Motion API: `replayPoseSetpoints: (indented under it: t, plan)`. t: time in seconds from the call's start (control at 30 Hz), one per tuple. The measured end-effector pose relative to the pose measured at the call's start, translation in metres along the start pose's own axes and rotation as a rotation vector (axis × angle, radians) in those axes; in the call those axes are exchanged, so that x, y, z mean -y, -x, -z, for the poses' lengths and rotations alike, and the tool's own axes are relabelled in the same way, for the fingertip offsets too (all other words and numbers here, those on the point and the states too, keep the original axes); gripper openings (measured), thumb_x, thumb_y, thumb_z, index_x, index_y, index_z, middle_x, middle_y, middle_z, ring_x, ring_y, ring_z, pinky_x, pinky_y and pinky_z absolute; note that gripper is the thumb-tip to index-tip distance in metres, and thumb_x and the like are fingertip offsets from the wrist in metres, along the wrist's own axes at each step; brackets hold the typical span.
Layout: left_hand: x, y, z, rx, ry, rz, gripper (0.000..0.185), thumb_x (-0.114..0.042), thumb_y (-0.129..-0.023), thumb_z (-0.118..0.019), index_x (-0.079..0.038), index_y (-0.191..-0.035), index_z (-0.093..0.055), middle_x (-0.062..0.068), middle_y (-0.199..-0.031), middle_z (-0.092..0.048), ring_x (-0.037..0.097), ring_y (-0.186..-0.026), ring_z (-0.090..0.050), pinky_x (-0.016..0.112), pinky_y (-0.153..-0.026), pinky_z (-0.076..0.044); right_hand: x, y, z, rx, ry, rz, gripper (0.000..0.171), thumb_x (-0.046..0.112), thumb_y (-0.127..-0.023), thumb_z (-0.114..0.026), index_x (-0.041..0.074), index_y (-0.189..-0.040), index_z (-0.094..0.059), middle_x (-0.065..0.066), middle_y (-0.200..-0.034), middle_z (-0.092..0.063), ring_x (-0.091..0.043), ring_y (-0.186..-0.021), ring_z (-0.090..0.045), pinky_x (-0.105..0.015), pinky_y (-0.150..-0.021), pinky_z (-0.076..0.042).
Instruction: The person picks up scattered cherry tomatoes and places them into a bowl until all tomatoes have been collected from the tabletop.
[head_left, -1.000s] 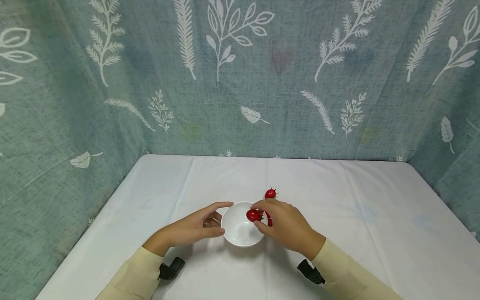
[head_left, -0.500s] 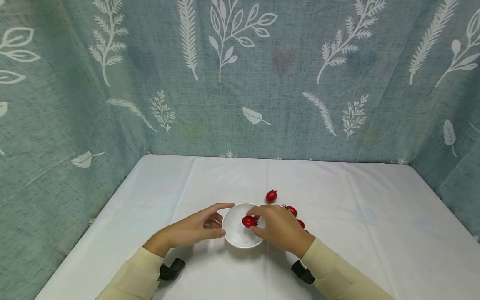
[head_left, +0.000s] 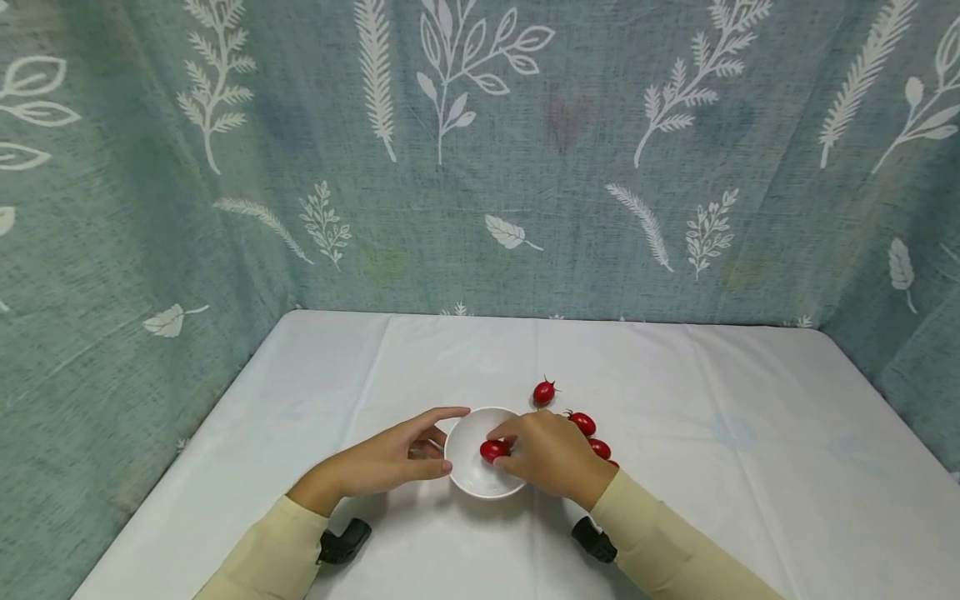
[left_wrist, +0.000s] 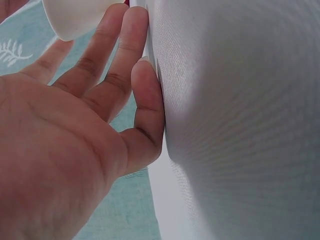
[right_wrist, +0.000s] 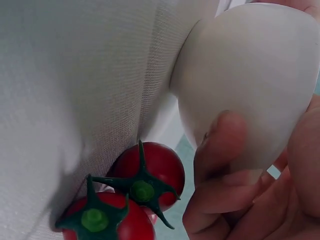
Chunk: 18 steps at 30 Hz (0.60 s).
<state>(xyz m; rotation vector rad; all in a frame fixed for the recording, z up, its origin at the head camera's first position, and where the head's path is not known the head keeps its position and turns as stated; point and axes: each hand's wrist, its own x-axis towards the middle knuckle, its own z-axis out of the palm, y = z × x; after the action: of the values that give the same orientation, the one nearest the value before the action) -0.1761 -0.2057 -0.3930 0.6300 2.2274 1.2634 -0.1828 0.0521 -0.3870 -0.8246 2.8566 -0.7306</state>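
A small white bowl (head_left: pixel 474 482) stands on the cloth between the two hands. My left hand (head_left: pixel 382 454) touches the bowl's left side, with index fingertip and thumb tip at the rim and the fingers loosely extended. Inside the bowl, my right hand (head_left: pixel 553 454) pinches a red cherry tomato (head_left: pixel 492 451) between thumb and fingers. In the right wrist view, some of its fingers curl against the outside of the bowl (right_wrist: pixel 250 65); the pinched tomato is hidden there. The left wrist view catches only part of the bowl (left_wrist: pixel 75 17), beside the fingertips.
Several cherry tomatoes lie right of the bowl: one at the back (head_left: pixel 543 392), others such as a tomato (head_left: pixel 582 423) partly behind the right hand. Two tomatoes with green stems (right_wrist: pixel 150 172) show close by in the right wrist view. Patterned curtains (head_left: pixel 480 208) surround the white-covered table (head_left: pixel 675 383).
My right hand has moved left and down with the cherry tomato, from over the bowl's right rim into it. More tomatoes behind that hand have come into sight. The left hand stays put.
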Motion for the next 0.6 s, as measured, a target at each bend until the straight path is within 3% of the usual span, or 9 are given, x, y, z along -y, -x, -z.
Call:
replayPoseSetpoints:
  t: [0.4, 0.6]
  plan:
    - [0.0018, -0.0023, -0.0002, -0.002, 0.003, -0.007, 0.067, -0.028, -0.098, -0.066, -0.033, -0.155, -0.032, 0.008, -0.121, -0.064, 0.022, -0.109, -0.064, 0.037, -0.093, -0.048, 0.0011, -0.0028, 0.0005, 0.044, 0.008, -0.008, 0.026, 0.024, -0.080, -0.084, 0.020, -0.105, -0.080, 0.005, -0.096, -0.078, -0.010, -0.088, -0.068, -0.029, -0.073, -0.055]
    - [0.0019, -0.0019, 0.0001, 0.002, 0.008, -0.010, 0.067, -0.027, -0.098, -0.066, -0.033, -0.155, -0.031, 0.009, -0.121, -0.063, 0.023, -0.109, -0.064, 0.035, -0.092, -0.048, 0.0016, -0.0025, 0.0012, 0.056, 0.003, -0.016, 0.029, 0.025, -0.080, -0.085, 0.020, -0.108, -0.080, 0.004, -0.095, -0.077, -0.009, -0.085, -0.067, -0.026, -0.069, -0.053]
